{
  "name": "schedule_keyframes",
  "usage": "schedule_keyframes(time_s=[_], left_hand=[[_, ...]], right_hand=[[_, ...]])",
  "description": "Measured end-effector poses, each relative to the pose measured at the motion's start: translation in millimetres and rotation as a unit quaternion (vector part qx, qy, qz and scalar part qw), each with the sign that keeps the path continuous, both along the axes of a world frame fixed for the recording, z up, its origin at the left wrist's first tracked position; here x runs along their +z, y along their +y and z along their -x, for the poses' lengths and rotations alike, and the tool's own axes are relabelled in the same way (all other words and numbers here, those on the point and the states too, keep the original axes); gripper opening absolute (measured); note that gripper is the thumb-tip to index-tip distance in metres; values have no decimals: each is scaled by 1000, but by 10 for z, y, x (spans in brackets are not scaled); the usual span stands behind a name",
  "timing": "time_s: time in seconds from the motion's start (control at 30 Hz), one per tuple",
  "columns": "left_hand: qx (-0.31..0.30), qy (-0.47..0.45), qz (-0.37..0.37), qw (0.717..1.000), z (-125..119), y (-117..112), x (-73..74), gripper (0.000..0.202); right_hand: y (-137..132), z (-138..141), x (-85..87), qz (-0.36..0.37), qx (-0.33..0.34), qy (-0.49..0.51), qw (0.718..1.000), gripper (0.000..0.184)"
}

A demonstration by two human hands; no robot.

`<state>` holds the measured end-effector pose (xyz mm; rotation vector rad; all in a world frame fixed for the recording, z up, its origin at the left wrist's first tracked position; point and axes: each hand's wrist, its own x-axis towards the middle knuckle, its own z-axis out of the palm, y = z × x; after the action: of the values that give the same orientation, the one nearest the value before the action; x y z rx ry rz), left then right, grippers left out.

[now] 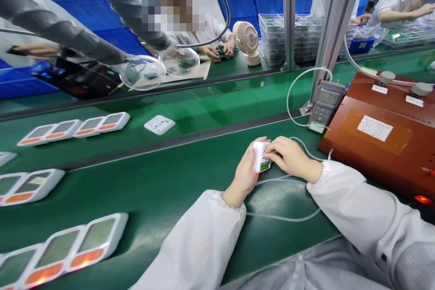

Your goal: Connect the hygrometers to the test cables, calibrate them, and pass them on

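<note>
My left hand (pixel 245 168) is wrapped round a small white electronic device (pixel 258 150), held up over the green bench. Its back faces me, and green batteries (pixel 264 165) show in the battery compartment at its lower end. The fingertips of my right hand (pixel 288 156) are pinched together against the device's right side, above the batteries. What they grip, if anything, is hidden. Thin clear tubing (pixel 288 220) loops across the bench below both hands, and some of it passes behind them.
Right of my hands stand a brown sloped box (pixel 380 140) and a handheld digital meter (pixel 326 102). White devices with screens and orange fronts (pixel 91 240) lie in rows at left. A white piece (pixel 159 124) rests on the green belt (pixel 210 108). Co-workers sit beyond, near a fan (pixel 246 38).
</note>
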<state>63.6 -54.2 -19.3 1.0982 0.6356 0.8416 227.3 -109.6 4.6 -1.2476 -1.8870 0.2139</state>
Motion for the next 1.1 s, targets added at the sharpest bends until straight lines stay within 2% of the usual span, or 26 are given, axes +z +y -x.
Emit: schedule_keyframes(time_s=[0.17, 0.3, 0.43, 0.53, 0.67, 0.73, 0.87, 1.1], left_hand=[[-12, 39, -59, 997, 13, -22, -9, 69], [-6, 50, -89, 995, 18, -41, 18, 76], [19, 63, -110, 992, 24, -32, 40, 70], [51, 70, -116, 989, 22, -24, 56, 63], [76, 86, -132, 985, 14, -32, 91, 61], [77, 94, -137, 983, 10, -40, 107, 62], [76, 103, -151, 980, 6, -54, 127, 62], [38, 114, -151, 981, 11, -46, 105, 61]], right_hand=[[-15, 7, 10, -24, 16, 32, 999, 10], [-24, 20, 17, 3, 13, 44, 999, 9], [-16, 18, 8, 21, 11, 28, 999, 6], [-17, 13, 10, -2, 15, 16, 1000, 6], [-34, 17, 32, -33, -24, -5, 999, 8], [-37, 22, 34, -43, -38, -9, 998, 9], [-26, 31, 12, -51, -21, -3, 998, 10], [-39, 47, 27, -20, -30, -15, 999, 13]])
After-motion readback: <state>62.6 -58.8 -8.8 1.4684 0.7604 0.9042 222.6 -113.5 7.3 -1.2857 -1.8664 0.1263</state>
